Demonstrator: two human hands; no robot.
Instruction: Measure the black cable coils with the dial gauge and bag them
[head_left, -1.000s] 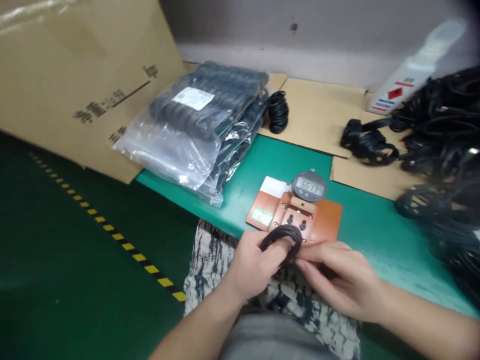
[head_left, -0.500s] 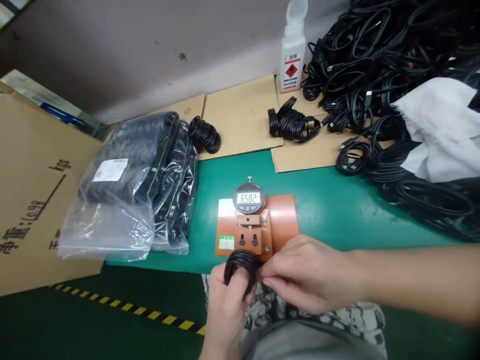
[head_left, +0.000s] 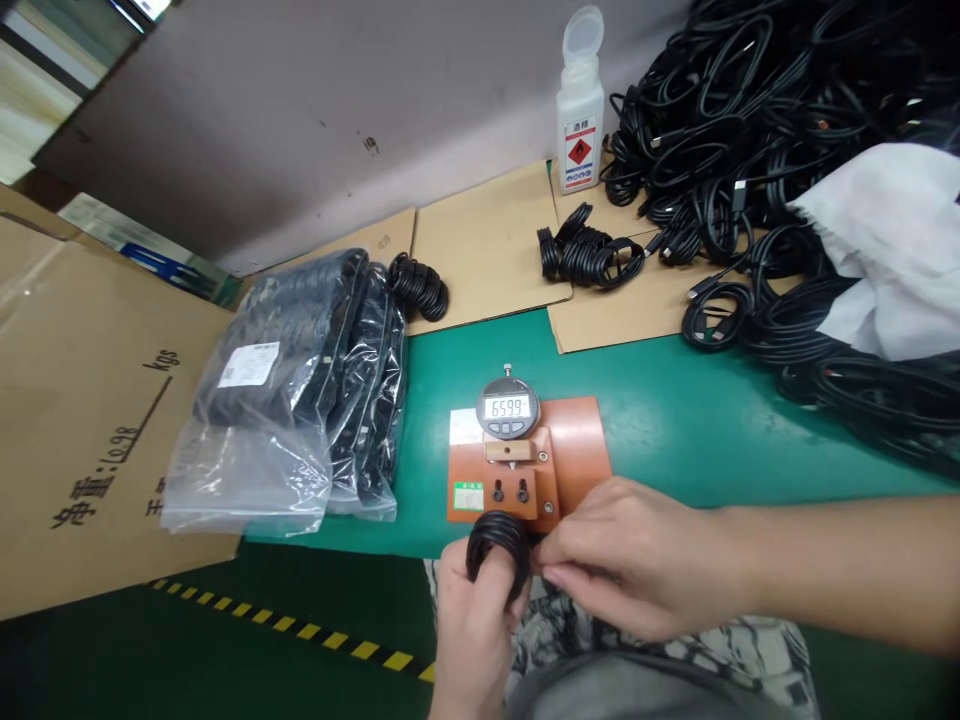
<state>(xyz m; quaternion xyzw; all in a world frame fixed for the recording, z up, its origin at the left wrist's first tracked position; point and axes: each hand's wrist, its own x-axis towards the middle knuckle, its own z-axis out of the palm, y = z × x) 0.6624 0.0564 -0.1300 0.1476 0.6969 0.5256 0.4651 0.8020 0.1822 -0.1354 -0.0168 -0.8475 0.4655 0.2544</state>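
My left hand (head_left: pixel 472 620) is closed round a small black coil of cable (head_left: pixel 498 540) at the near edge of the green table (head_left: pixel 675 420). My right hand (head_left: pixel 637 560) pinches the right side of the same coil with its fingertips. Just beyond the coil sits an orange gauge fixture (head_left: pixel 574 450) carrying a digital dial indicator (head_left: pixel 508 408) with a lit readout.
A clear bag of black coils (head_left: pixel 300 380) lies at the left beside a big cardboard box (head_left: pixel 82 420). Loose coils (head_left: pixel 589 250) rest on cardboard sheets (head_left: pixel 487 240). A white bottle (head_left: pixel 580 105) stands at the back; a cable heap (head_left: pixel 795 200) and white cloth (head_left: pixel 892 240) fill the right.
The view has swung right and settled over the table. Both hands stay on the coil in front of the fixture. The indicator's readout has changed.
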